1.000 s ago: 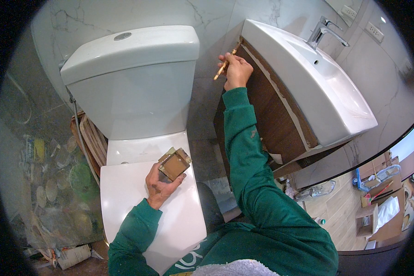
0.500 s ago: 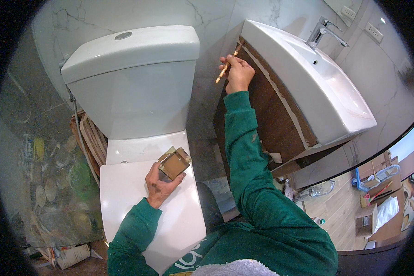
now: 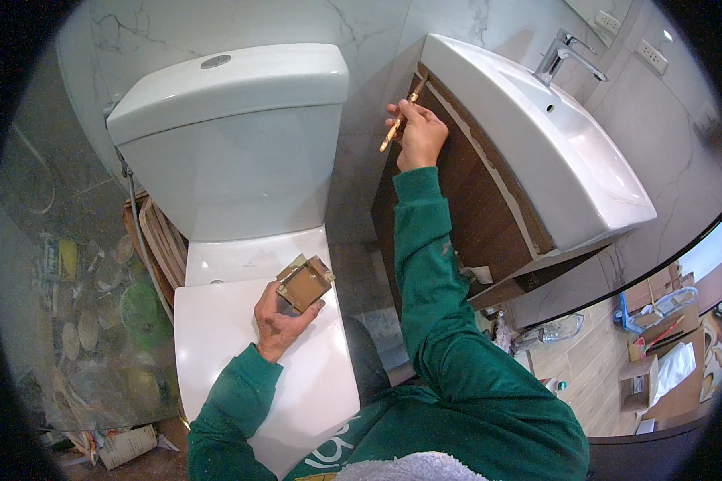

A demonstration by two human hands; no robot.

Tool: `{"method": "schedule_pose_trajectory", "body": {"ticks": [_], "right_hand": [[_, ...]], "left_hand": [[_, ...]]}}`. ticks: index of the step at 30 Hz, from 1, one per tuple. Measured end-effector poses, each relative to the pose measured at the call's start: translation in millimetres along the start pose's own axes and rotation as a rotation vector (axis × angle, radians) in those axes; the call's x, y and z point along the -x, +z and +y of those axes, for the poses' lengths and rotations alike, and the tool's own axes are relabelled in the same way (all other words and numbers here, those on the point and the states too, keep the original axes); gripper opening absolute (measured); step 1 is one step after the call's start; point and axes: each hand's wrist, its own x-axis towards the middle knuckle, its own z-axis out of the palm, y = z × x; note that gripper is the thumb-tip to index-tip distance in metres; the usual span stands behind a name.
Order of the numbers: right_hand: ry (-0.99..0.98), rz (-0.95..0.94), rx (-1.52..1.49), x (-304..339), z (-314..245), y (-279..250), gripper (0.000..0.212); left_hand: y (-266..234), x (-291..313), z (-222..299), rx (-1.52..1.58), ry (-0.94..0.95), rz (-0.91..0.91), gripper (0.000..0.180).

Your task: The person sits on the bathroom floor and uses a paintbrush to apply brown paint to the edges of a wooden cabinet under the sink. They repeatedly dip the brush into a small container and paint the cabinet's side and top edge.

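Observation:
My right hand (image 3: pixel 420 135) grips a slim paintbrush (image 3: pixel 391 133) with a wooden handle. The brush tip meets the upper strip of the dark brown wooden vanity cabinet (image 3: pixel 465 188), just below the white washbasin (image 3: pixel 529 136). Over the closed toilet lid (image 3: pixel 225 353), my left hand (image 3: pixel 283 322) holds a small square container (image 3: pixel 303 287) with brown liquid inside and stained edges. Its fingers wrap round the container from below and the sides. Part of the cabinet is hidden behind my right sleeve.
The white toilet tank (image 3: pixel 229 144) stands left of the cabinet. A chrome faucet (image 3: pixel 565 58) rises from the basin. Beyond the glass at left lie assorted items and a green round object (image 3: pixel 144 315). Bottles (image 3: pixel 555 386) and a cardboard box (image 3: pixel 638 383) are on the floor at right.
My right hand and the brush have shifted slightly down and to the right along the cabinet's upper edge. The left hand and container stay in place.

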Motion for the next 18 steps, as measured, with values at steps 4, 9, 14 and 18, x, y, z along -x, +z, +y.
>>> {"method": "schedule_pose_trajectory", "body": {"ticks": [4, 9, 14, 18], "right_hand": [[-0.001, 0.003, -0.002, 3, -3, -2, 0.013], [0.001, 0.002, 0.011, 7, -5, -5, 0.013], [0.009, -0.011, -0.014, 10, -3, -9, 0.014], [-0.007, -0.007, -0.01, 14, -4, -12, 0.014]], "left_hand": [[-1, -1, 1, -0.025, 0.027, 0.005, 0.063], [-1, -1, 2, -0.03, 0.023, 0.005, 0.062], [-1, 0, 1, -0.015, 0.026, 0.005, 0.062], [0, 1, -1, -0.017, 0.022, 0.007, 0.062]]}}
